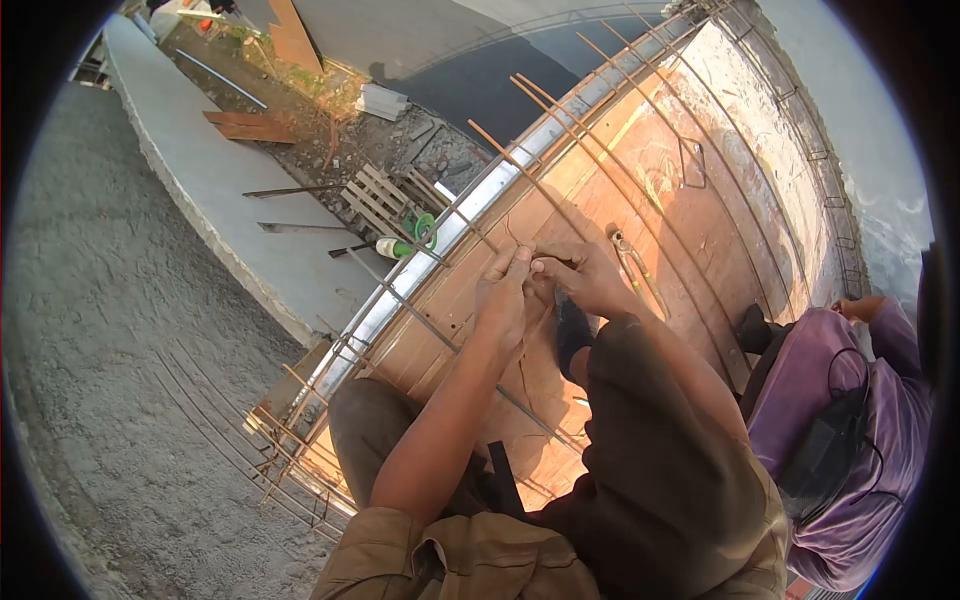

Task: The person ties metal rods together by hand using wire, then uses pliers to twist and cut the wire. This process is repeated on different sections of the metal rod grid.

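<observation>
My left hand (pixel 503 295) and my right hand (pixel 587 277) meet in front of me above the plywood deck, fingertips pinched close together. A thin wire (pixel 509 218) curves up from between the fingers, and both hands seem closed on it. Most of the wire is hidden by the fingers. Just right of my right hand, a pair of pincers (pixel 632 262) with worn, yellowish handles lies on the plywood (pixel 560 225). Steel rebar rods (pixel 548 190) run across the deck around my hands.
A metal-faced edge (pixel 460 215) borders the deck, with a drop to rubble and a wooden pallet (pixel 377 200) below. Rough concrete (pixel 120 330) lies left. A person in purple clothing (pixel 810 390) crouches close at right. A bent rebar stirrup (pixel 692 163) rests farther up.
</observation>
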Demonstrator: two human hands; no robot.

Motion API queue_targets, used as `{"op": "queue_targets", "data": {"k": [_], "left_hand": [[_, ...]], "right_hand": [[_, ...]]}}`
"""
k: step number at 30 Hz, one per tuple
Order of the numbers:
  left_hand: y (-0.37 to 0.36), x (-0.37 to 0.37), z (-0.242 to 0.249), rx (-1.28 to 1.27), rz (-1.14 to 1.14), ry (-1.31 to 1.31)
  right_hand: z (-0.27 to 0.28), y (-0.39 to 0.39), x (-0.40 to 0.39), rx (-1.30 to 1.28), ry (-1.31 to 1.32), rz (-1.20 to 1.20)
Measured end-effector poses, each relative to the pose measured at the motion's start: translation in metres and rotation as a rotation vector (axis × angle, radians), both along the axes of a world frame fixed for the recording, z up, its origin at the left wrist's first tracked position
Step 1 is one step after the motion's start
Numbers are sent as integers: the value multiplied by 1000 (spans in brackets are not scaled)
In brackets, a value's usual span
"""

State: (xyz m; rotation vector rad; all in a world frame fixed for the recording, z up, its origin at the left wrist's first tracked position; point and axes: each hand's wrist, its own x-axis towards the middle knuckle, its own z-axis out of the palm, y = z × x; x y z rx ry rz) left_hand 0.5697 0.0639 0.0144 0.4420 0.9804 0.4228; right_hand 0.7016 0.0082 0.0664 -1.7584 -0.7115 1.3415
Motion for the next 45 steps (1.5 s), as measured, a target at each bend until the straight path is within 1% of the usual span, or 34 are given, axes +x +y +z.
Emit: {"op": "queue_targets", "data": {"k": [1,3,4,7,9,10,13,16,19,20,22,23,24,25,27,28,30,31,33,34,37,40,43,45], "left_hand": [[4,9,-7,11,9,-23],[16,28,-18,31,31,-73],[23,36,-22,58,-10,-23],[50,50,-29,155,-150,108],[71,59,-31,262,-239,177],[75,68,-26,225,-188,152],[89,81,-36,78,-61,-12],[101,92,-34,53,-99,68],[125,92,-44,618,-167,484],[133,87,-75,748,-120,559],[160,87,-86,792,-450,671],[170,87,-90,804,-621,724],[180,90,-95,662,-801,740],[181,92,-98,495,-749,655],[181,95,-99,170,-636,479],[183,94,-99,154,-641,388],[189,89,-97,121,-648,206],[192,92,-97,151,-525,210],[191,97,-103,186,-277,218],[193,101,-104,192,-339,286],[186,104,-98,187,-334,301],[189,104,-101,233,-384,361],[187,95,-108,266,-360,327],[181,91,-107,243,-368,327]], "right_hand": [[-4,8,7,-8,95,-46],[-24,17,29,-1,92,-50],[-35,19,39,-2,90,-53],[-64,18,60,-15,-149,35],[-66,19,65,60,-167,-3],[-65,24,68,106,-177,-15],[-55,39,93,0,-52,40],[-62,52,112,184,-254,95],[-58,66,130,126,-612,188],[-65,71,131,94,-654,224],[-85,78,130,28,-744,293],[-92,82,127,21,-727,310],[-96,88,123,15,-711,326],[-98,94,122,14,-700,341],[-86,96,121,31,-773,214],[-76,96,120,38,-810,150],[-56,93,124,58,-590,89],[-52,92,127,68,-485,52],[-81,82,133,-30,-432,159],[-91,81,133,-81,-405,217],[-102,83,124,36,-377,65],[-103,89,130,44,-306,119],[-82,88,139,-164,370,-217],[-79,78,135,-223,430,-180]]}}
